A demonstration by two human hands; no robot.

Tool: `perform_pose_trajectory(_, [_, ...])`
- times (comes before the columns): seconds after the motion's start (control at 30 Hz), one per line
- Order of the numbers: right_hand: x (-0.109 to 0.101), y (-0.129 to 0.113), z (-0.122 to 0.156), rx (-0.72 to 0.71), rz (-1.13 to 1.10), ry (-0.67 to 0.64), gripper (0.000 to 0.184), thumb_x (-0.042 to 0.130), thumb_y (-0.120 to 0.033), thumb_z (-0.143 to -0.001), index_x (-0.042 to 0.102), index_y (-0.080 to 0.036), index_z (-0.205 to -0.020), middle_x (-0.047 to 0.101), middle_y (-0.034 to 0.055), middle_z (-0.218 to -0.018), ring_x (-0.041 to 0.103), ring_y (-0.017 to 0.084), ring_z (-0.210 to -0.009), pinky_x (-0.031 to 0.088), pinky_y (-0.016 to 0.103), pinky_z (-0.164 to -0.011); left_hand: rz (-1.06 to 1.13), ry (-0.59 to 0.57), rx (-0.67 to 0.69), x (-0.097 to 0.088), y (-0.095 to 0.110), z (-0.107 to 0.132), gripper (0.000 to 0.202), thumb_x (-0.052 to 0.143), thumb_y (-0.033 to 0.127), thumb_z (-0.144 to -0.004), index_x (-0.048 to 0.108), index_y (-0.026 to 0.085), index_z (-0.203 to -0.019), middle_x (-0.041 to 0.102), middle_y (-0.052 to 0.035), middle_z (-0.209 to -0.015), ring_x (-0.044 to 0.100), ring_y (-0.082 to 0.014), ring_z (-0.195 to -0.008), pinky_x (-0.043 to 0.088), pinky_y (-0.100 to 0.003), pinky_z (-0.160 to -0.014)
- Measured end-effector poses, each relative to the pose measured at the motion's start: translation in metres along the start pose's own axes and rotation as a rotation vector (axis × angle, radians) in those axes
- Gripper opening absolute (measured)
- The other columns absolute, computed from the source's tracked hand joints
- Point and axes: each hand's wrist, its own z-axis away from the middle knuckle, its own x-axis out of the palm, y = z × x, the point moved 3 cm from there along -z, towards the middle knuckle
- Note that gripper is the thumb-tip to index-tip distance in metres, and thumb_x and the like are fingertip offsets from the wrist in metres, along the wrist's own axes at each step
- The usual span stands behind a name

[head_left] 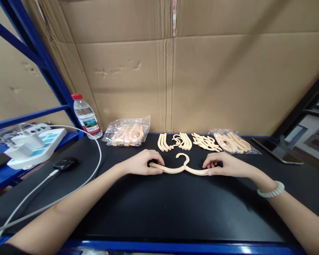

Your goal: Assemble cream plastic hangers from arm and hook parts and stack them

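Observation:
A small beige plastic hanger (pixel 184 168) lies on the black table top (pixel 159 209) with its hook pointing away from me. My left hand (pixel 145 163) is closed around the hanger's left arm end. At the hanger's right arm end, my right hand (pixel 223 165) has its fingers curled around the tip. A pale bead bracelet (pixel 271 191) sits on my right wrist. Behind the hanger lie loose beige hanger parts (pixel 175 141) in small groups.
Two clear bags of beige parts, one (pixel 127 132) at the back left and one (pixel 235 142) at the back right. A water bottle (pixel 86 117), a white power strip (pixel 34 147) with a cable (pixel 95 156), a dark tablet (pixel 276 150). Cardboard wall behind.

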Motion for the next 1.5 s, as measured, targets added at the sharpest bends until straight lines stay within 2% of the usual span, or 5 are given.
perform_pose_trajectory(0.27, [-0.003, 0.006, -0.001, -0.011, -0.005, 0.119, 0.033, 0.064, -0.047, -0.08, 0.073, -0.016, -0.087, 0.069, 0.0055, -0.077, 0.06, 0.017, -0.068, 0.046, 0.028, -0.062, 0.076, 0.042, -0.03, -0.008, 0.002, 0.001, 0.021, 0.065, 0.033, -0.083, 0.07, 0.016, -0.095, 0.073, -0.0065, -0.094, 0.068, -0.0182, -0.086, 0.051, -0.026, -0.077])
perform_pose_trajectory(0.6, [-0.028, 0.015, 0.008, -0.093, 0.023, 0.737, 0.039, 0.058, -0.049, -0.083, 0.068, -0.016, -0.064, 0.061, 0.0027, -0.057, 0.053, 0.014, -0.055, 0.037, 0.027, -0.053, 0.101, 0.164, -0.083, -0.014, -0.002, 0.001, 0.025, 0.059, 0.038, -0.087, 0.07, 0.015, -0.094, 0.073, -0.0059, -0.093, 0.067, -0.0198, -0.089, 0.051, -0.029, -0.081])
perform_pose_trajectory(0.8, [-0.037, 0.016, 0.02, -0.112, 0.046, 0.991, 0.046, 0.052, -0.05, -0.086, 0.065, -0.017, -0.057, 0.056, 0.002, -0.049, 0.051, 0.014, -0.049, 0.037, 0.027, -0.051, 0.07, 0.258, -0.068, -0.024, 0.002, 0.003, 0.025, 0.058, 0.039, -0.088, 0.069, 0.017, -0.092, 0.073, -0.004, -0.092, 0.066, -0.0183, -0.087, 0.049, -0.029, -0.082])
perform_pose_trajectory(1.07, [-0.035, 0.019, 0.02, -0.102, 0.04, 1.062, 0.05, 0.053, -0.053, -0.086, 0.067, -0.017, -0.054, 0.056, 0.0022, -0.046, 0.051, 0.014, -0.046, 0.036, 0.027, -0.05, 0.051, 0.325, -0.112, -0.022, -0.009, 0.002, 0.025, 0.056, 0.038, -0.088, 0.068, 0.017, -0.089, 0.071, -0.0034, -0.084, 0.064, -0.0165, -0.077, 0.05, -0.028, -0.071])
perform_pose_trajectory(1.5, [-0.041, 0.028, 0.02, -0.021, -0.04, 1.181, 0.057, 0.048, -0.059, -0.088, 0.066, -0.017, -0.054, 0.057, 0.0038, -0.047, 0.053, 0.014, -0.046, 0.038, 0.027, -0.05, 0.037, 0.326, -0.134, -0.023, -0.008, 0.001, 0.026, 0.053, 0.038, -0.089, 0.068, 0.017, -0.089, 0.07, -0.0037, -0.081, 0.065, -0.0177, -0.078, 0.051, -0.031, -0.074])
